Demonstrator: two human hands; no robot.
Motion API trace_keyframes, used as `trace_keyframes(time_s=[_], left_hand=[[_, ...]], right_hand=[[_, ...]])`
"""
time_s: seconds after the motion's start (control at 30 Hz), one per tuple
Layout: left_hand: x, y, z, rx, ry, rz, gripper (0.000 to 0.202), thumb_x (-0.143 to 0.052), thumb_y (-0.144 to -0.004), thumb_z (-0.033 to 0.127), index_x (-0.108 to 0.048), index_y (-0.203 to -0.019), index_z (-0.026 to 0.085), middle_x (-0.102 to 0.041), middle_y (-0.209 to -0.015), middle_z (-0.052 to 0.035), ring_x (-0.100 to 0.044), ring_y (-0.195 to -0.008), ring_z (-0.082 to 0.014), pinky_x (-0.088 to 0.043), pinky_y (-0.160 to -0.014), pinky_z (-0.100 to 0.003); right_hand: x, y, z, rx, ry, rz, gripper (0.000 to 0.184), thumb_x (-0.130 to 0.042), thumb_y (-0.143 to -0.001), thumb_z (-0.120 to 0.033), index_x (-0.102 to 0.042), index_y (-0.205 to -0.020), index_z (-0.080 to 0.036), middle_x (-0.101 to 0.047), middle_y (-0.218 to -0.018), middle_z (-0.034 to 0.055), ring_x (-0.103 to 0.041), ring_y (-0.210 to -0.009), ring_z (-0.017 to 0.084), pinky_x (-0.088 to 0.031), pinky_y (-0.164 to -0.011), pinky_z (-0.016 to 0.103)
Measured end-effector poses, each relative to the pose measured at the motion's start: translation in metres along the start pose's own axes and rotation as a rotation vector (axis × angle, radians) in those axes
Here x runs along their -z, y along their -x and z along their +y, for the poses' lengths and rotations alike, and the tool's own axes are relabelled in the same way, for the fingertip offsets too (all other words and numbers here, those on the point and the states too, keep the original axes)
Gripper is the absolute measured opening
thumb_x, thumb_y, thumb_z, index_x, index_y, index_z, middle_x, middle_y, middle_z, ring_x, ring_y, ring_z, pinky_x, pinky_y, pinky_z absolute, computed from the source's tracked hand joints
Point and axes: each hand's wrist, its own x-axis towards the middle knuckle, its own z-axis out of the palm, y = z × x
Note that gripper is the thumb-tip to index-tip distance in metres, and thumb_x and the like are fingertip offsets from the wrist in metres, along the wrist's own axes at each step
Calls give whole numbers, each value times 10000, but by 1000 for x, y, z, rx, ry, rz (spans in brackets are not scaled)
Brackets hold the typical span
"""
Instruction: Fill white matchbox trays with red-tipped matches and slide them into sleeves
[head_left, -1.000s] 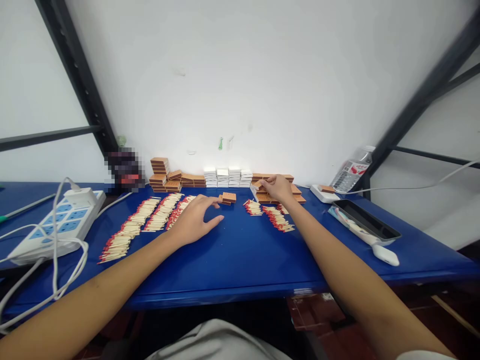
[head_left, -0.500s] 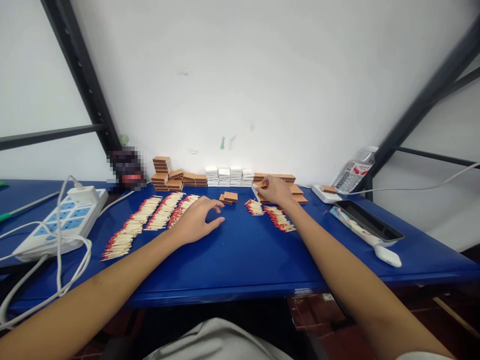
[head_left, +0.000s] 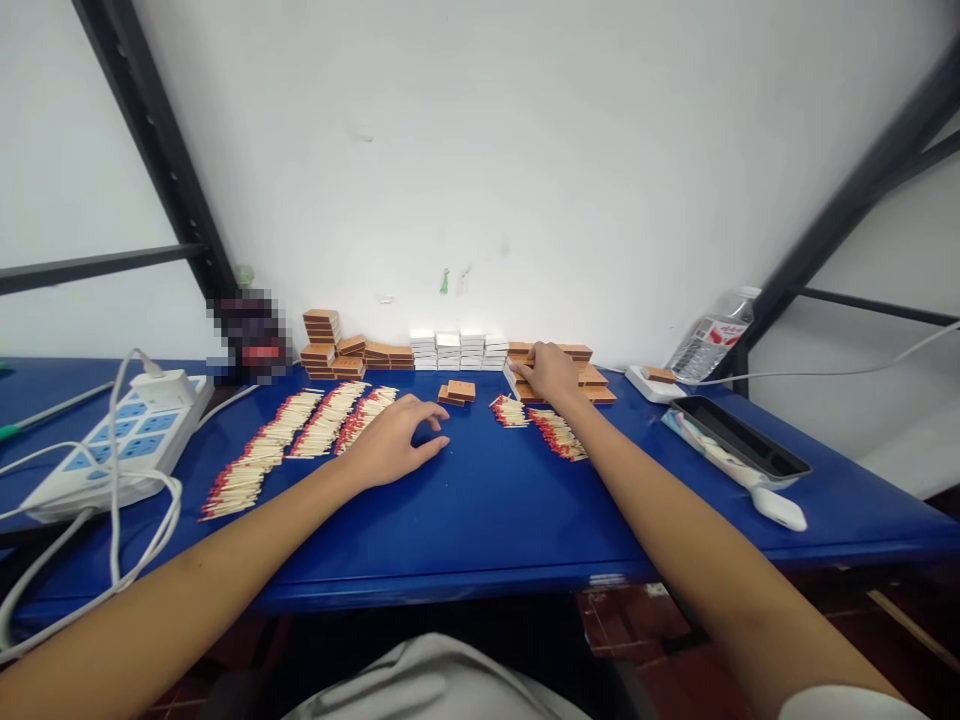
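Matchboxes [head_left: 594, 377] right of frame center are touched, apparently for alignment, by the right hand [head_left: 551, 374], grip unclear; the left hand [head_left: 394, 440] is loosely spread.

Nothing can be read; the red-and-white label [head_left: 718, 334] on the clear bottle [head_left: 712, 345] is too small to decipher.

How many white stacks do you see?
4, in a row by the wall: leftmost stack, second stack, third stack, rightmost stack. More could be hidden behind.
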Motion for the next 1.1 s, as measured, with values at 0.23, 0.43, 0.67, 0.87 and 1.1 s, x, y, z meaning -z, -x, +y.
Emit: trace_keyframes(time_s=[0.23, 0.43, 0.67, 0.87, 1.1], left_hand=[[-1, 0, -1, -13, -4, -14, 222, -666, -965, 360, -697, -1147, 237, -757, -1045, -46, -661, -1063, -261, -539, -953, -429], [0, 0, 0, -8, -2, -18, 226, -669, -959, 359, -696, -1150, 242, -758, -1038, -51, -665, -1063, -271, -543, -940, -439], [-1, 1, 0, -8, -15, -26, 230, -667, -958, 355, -694, -1156, 241, -761, -1041, -58, -664, -1063, -273, -549, -933, -434], [0, 2, 0, 1, -23, -39, 228, -673, -958, 344, -694, -1162, 243, -759, -1042, -57, -659, -1075, -274, -546, -935, -431], [-2, 2, 0, -10, -6, -36, 224, -679, -959, 338, -689, -1157, 235, -757, -1043, -60, -659, -1063, -271, -546, -930, -438]], right_hand=[[2, 3, -5, -25, 35, -5, 418, -603, -986, -585, -661, -1046, -176, -734, -1157, 175, -698, -1016, 316, -495, -831, 382], [-1, 5, -5, -9, 34, 35, 478, -572, -978, -613, -671, -1085, -157, -743, -1151, 208, -705, -1039, 355, -515, -855, 423], [-3, 4, -4, 6, 5, 24, 456, -569, -978, -611, -665, -1069, -175, -738, -1142, 198, -694, -1034, 339, -514, -860, 410], [-1, 5, -4, 16, 3, 9, 411, -593, -977, -576, -655, -1064, -179, -741, -1097, 172, -688, -1004, 324, -503, -827, 390], [4, -11, -2, 164, -11, 161, 324, -554, -1024, -406, -670, -1200, -161, -627, -1249, 195, -613, -1110, 327, -494, -877, 397]])
